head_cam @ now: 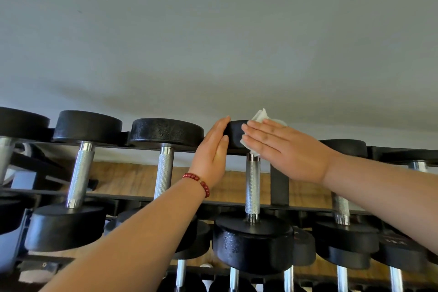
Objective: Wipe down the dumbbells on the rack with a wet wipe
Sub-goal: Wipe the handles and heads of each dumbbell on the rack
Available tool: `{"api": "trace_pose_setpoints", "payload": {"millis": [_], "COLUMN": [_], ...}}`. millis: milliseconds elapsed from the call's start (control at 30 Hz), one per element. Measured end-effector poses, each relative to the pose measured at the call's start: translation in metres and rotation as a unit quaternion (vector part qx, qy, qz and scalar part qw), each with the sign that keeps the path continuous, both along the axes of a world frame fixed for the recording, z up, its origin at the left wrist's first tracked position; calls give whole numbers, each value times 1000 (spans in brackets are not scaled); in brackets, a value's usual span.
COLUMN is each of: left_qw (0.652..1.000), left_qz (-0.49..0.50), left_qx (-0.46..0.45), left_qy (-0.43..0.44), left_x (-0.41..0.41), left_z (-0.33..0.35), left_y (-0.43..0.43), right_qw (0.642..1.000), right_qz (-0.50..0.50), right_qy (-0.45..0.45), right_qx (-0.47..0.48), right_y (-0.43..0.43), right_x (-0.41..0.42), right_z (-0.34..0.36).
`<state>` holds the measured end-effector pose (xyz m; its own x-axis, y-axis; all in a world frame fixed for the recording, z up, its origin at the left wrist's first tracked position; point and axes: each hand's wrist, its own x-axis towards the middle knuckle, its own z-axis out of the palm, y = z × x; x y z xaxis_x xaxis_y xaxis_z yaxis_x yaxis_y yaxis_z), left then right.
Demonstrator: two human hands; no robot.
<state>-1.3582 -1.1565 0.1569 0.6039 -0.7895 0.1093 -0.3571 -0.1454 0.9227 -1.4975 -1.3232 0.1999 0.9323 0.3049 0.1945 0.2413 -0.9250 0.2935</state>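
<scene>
Right hand [284,149], fingers straight, presses white crumpled wet wipe [260,115] against far head of black round-headed dumbbell with knurled steel handle [253,185], at back edge of black metal rack [279,185], top tier. Left hand [213,152], fingers straight, gripping nothing, touches that head's left side.
</scene>
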Motion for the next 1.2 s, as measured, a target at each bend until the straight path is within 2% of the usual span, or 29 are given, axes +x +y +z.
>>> {"api": "trace_pose_setpoints", "payload": {"millis": [167, 333, 533, 767, 933, 1100, 1200], "left_qw": [998, 999, 996, 997, 998, 999, 999], "left_qz": [-9, -9, -25, -9, -9, -2, -4], "left_qx": [-25, 5, -42, -14, -19, 13, 38], "left_qy": [61, 32, 70, 74, 58, 42, -20], "left_x": [1, 4, 2, 3, 2, 2, -2], "left_z": [1, -2, 0, -4, -5, -3, 0], "left_y": [0, 5, 6, 7, 7, 8, 6], "right_qw": [999, 996, 992, 997, 996, 992, 976], "right_qz": [25, 54, -3, 36, -36, -73, -142], "right_qy": [16, 52, 92, 27, 8, -47, -74], "right_qx": [43, 37, 82, 65, 86, 92, 148], "right_y": [18, -1, 20, 7, 19, 24, 32], "right_x": [37, 10, 52, 18, 40, -1, 9], "right_z": [14, 19, 21, 12, 15, -9, -7]}}
